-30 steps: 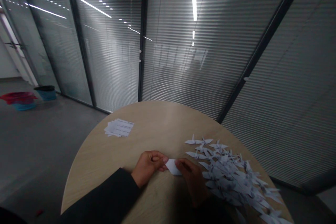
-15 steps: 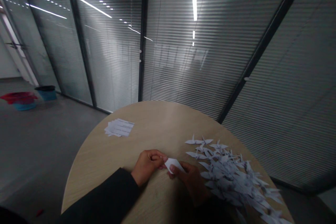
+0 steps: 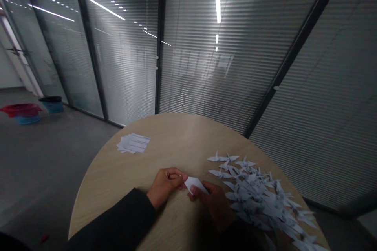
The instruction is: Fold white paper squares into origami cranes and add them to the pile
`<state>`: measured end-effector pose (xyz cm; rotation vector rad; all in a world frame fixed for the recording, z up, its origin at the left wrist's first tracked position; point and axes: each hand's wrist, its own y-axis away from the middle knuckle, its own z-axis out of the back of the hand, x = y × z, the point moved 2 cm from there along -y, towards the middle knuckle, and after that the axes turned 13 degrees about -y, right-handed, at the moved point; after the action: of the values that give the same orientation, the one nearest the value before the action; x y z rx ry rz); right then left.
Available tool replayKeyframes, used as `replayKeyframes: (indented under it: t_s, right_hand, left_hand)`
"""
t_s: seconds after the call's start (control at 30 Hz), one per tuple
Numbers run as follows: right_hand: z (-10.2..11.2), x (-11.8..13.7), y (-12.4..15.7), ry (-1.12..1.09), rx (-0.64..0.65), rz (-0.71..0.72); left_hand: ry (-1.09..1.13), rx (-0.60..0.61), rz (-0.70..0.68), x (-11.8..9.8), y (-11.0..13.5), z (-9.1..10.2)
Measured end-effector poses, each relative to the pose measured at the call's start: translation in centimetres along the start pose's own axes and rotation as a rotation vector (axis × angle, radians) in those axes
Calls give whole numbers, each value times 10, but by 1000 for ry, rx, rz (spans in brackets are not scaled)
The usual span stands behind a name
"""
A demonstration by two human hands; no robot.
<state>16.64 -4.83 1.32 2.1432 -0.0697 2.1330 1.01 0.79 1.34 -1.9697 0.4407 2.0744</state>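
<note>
A small piece of folded white paper (image 3: 196,183) is held between my two hands, just above the table. My left hand (image 3: 167,184) pinches its left corner between thumb and fingers. The right side of the same paper is gripped by my right hand (image 3: 214,200), its thumb pressed on the top face and its fingers underneath. Close by on the right lies a heap of folded paper cranes (image 3: 259,196), spread toward the table's right edge. Part of my right hand and its sleeve is in dark shadow.
The round wooden table (image 3: 182,137) carries a loose stack of printed paper sheets (image 3: 134,143) at its far left. Glass partitions with blinds (image 3: 206,78) stand right behind it. On the floor at left are a bin with a red liner (image 3: 25,113) and a blue bin (image 3: 53,104).
</note>
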Motion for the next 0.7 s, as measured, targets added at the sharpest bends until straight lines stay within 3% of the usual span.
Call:
replayKeyframes:
  t_s: [0.23, 0.43, 0.7]
  right_hand:
    - [-1, 3, 1, 27, 8, -34]
    - [-3, 4, 3, -48, -29, 26]
    - [-9, -5, 2, -9, -61, 11]
  left_hand:
    - [15, 5, -13, -1, 0, 2]
    - [48, 26, -1, 1, 1, 0]
    - [46, 239, 6, 4, 2, -6]
